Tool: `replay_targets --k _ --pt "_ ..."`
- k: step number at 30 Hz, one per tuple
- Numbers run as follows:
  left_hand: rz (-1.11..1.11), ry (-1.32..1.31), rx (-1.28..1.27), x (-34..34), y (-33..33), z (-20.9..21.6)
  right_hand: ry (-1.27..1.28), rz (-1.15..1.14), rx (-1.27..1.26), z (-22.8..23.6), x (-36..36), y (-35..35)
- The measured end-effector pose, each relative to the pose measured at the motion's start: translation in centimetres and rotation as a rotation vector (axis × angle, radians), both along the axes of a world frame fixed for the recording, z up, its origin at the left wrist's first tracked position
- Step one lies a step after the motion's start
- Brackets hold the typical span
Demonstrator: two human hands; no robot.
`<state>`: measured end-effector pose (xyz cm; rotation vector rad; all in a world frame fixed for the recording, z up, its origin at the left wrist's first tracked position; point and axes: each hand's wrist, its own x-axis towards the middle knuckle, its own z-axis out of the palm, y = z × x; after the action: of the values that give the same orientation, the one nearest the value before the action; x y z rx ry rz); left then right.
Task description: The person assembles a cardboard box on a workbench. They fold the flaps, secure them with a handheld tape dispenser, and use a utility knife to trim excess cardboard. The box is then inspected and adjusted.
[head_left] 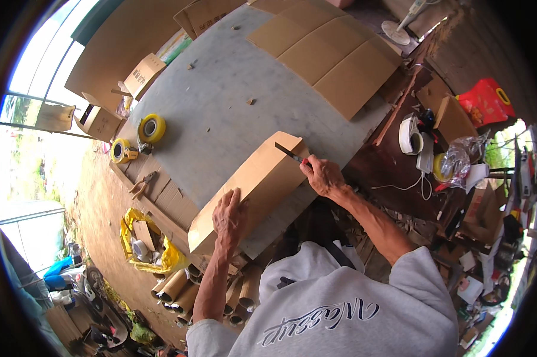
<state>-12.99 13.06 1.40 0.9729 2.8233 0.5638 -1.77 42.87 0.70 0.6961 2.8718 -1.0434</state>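
A long, closed cardboard box lies slantwise across the near edge of the grey table, its far end to the right. My left hand rests on the near left part of the box, fingers stretched out over its top. In my right hand is a knife with a red handle and a dark, narrow blade. The fingers are wrapped round the handle. The blade points left over the far end of the box top; I cannot tell whether its tip touches the cardboard.
Two yellow tape rolls and pliers sit along the table's left side. A folded cardboard sheet covers the far right of the grey table. Below the left edge hangs a yellow bag, near several cardboard tubes.
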Motion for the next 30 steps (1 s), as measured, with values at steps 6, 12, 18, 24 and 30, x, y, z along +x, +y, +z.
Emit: replay_targets --k 6,12,18,24,30 --pt "-0.021 0.013 0.014 0.1 -0.1 -0.2 -0.018 0.029 0.019 0.0 -0.4 0.6" --pt "-0.039 -0.007 0.015 0.1 -0.2 -0.3 0.003 0.073 0.062 -0.5 -0.2 1.5" --pt "-0.032 -0.004 0.0 0.4 -0.6 -0.5 -0.212 -0.147 0.155 -0.7 0.6 6.0" --pt "-0.008 -0.067 -0.017 0.4 -0.5 0.5 0.008 -0.46 0.188 2.8 6.5 11.8" --pt "0.351 0.421 0.165 6.5 -7.9 0.7 0.283 -0.395 -0.253 -13.5 4.7 3.3"
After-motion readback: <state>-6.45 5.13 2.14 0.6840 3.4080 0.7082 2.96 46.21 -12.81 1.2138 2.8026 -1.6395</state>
